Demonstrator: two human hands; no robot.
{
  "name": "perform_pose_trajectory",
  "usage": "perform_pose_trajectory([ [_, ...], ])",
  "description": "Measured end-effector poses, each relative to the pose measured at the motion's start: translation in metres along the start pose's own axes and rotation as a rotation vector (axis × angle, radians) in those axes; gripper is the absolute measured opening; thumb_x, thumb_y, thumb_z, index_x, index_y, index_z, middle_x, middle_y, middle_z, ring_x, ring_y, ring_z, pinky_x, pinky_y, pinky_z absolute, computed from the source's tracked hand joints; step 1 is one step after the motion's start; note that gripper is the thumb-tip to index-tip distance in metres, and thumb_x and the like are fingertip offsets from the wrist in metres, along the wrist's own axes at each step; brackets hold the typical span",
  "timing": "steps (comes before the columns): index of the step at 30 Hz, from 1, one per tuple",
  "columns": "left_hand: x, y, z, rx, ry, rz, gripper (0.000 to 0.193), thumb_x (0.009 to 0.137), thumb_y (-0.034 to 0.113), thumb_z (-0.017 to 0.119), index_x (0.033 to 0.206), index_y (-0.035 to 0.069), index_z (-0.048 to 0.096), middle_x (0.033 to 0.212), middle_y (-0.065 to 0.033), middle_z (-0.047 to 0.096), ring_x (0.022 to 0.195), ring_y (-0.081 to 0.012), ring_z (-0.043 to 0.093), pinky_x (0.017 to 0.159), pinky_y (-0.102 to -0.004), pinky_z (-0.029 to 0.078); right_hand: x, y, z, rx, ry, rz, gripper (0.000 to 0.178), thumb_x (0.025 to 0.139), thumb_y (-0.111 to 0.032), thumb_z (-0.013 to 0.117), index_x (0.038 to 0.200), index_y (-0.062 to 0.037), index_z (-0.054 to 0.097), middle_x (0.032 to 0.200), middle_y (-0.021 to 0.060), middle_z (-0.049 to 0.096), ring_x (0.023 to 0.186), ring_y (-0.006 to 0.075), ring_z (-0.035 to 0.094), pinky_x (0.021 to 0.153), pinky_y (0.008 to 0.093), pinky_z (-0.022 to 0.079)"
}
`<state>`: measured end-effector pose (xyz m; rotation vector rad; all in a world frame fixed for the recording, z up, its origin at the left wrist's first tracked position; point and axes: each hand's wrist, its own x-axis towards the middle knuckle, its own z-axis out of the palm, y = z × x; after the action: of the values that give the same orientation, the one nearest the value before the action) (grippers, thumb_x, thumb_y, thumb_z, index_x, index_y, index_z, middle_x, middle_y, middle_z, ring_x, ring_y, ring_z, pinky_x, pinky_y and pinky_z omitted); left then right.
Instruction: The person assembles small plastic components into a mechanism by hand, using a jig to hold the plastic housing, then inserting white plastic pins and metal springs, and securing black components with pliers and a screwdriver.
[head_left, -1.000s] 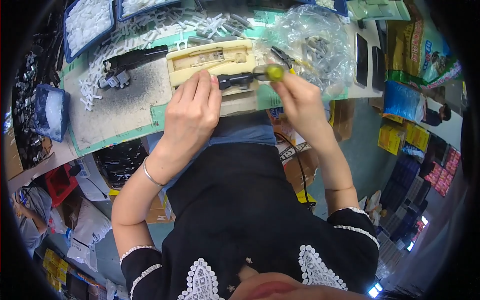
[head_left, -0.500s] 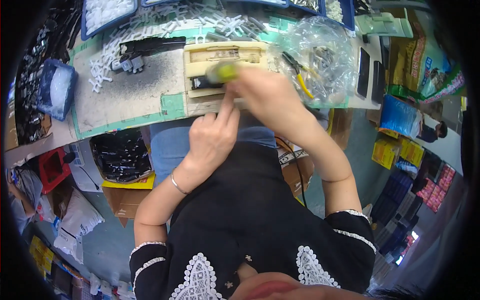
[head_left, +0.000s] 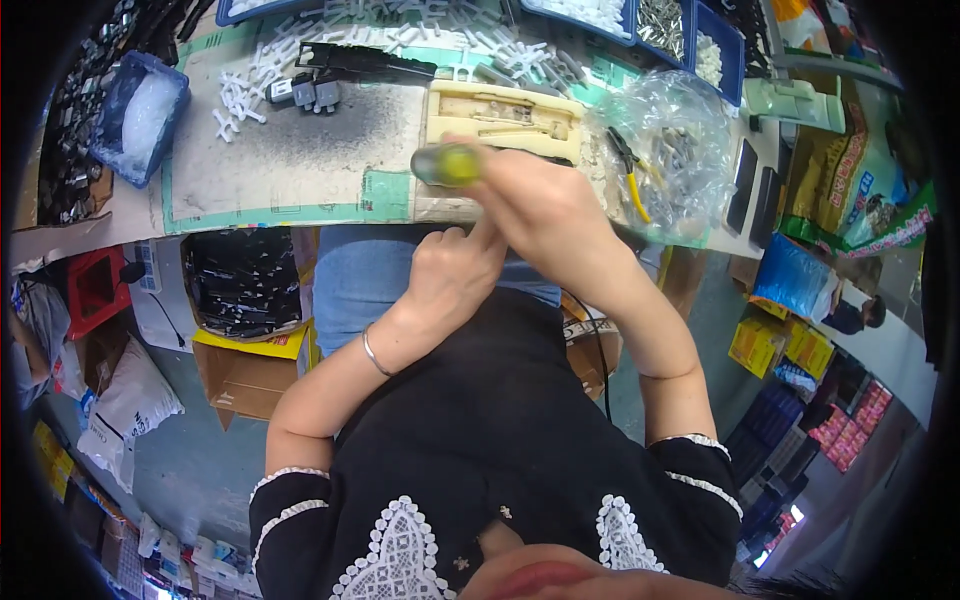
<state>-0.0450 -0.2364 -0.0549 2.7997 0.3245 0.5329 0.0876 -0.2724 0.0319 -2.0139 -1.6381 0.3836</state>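
My right hand (head_left: pixel 550 200) is closed round a tool with a grey and yellow-green end (head_left: pixel 448 165), smeared by motion. That end covers the near left corner of a cream fixture block (head_left: pixel 505 102) with cut-out slots. A strip of a black part (head_left: pixel 550 158) shows along the block's near side, mostly behind the tool and hand. Close below, my left hand (head_left: pixel 450 275) has its fingers curled. Its index finger reaches up toward the block, the tip hidden behind my right hand.
Yellow-handled pliers (head_left: pixel 630 175) lie beside a clear plastic bag (head_left: pixel 680 130) of small parts. White branched pieces (head_left: pixel 240 105), grey blocks (head_left: pixel 305 95) and a long black part (head_left: pixel 365 62) lie farther left. Blue trays (head_left: pixel 720 55) line the back; another blue tray (head_left: pixel 140 118) stands left.
The whole view has shifted, with the table sitting farther right in it. Relative to the block, the tool has moved left and slightly nearer me. My left index finger is now more hidden.
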Motion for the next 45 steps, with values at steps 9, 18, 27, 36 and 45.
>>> perform_pose_trajectory([
  [9,0.011,-0.004,-0.011,-0.135,0.017,-0.018,0.023,0.066,0.005,0.057,0.088,0.004,0.063,0.11,-0.0089,0.06,0.049,-0.0146,0.053,0.047,-0.0276,0.046,0.026,0.018,0.011,-0.08,-0.077,-0.056,0.023,0.087,-0.025,0.057,0.102,-0.0074,0.059,0.066,0.0134,0.061,0.064,0.0318,0.062,0.054,0.0419,0.048],
  [18,0.033,-0.015,-0.029,-0.55,0.06,-0.106,0.019,0.063,-0.006,0.055,0.08,0.003,0.058,0.114,-0.011,0.061,0.052,-0.0208,0.059,0.047,-0.0313,0.048,-0.039,0.093,-0.067,0.133,0.575,0.609,0.038,0.09,-0.019,0.056,0.118,-0.0011,0.037,0.075,0.0115,0.06,0.065,0.0214,0.059,0.058,0.0342,0.045],
  [27,0.076,-0.027,-0.034,-0.168,-0.015,0.024,0.028,0.076,0.014,0.068,0.101,0.004,0.062,0.126,-0.0093,0.051,0.105,-0.0274,0.051,0.086,-0.0385,0.04,-0.112,0.188,-0.101,-0.293,0.478,0.774,0.032,0.085,-0.023,0.061,0.103,0.0018,0.052,0.096,0.018,0.061,0.083,0.0284,0.062,0.073,0.0369,0.047],
  [36,0.074,-0.03,-0.042,-0.883,-0.003,-0.297,0.033,0.084,0.011,0.064,0.112,-0.001,0.053,0.102,-0.0099,0.061,0.094,-0.0226,0.057,0.083,-0.0333,0.044,-0.095,0.09,-0.04,-0.35,0.104,0.476,0.019,0.076,-0.013,0.062,0.085,0.001,0.054,0.081,0.0164,0.057,0.081,0.0351,0.058,0.074,0.0431,0.048],
  [45,0.068,-0.048,-0.051,-1.465,-0.108,-0.65,0.031,0.094,0.022,0.054,0.116,0.001,0.056,0.082,-0.0024,0.061,0.075,-0.0074,0.054,0.071,-0.0215,0.044,-0.071,0.09,-0.087,-0.055,0.05,0.482,0.031,0.08,-0.024,0.064,0.069,0.0024,0.051,0.078,0.0161,0.05,0.079,0.0313,0.053,0.072,0.038,0.043],
])
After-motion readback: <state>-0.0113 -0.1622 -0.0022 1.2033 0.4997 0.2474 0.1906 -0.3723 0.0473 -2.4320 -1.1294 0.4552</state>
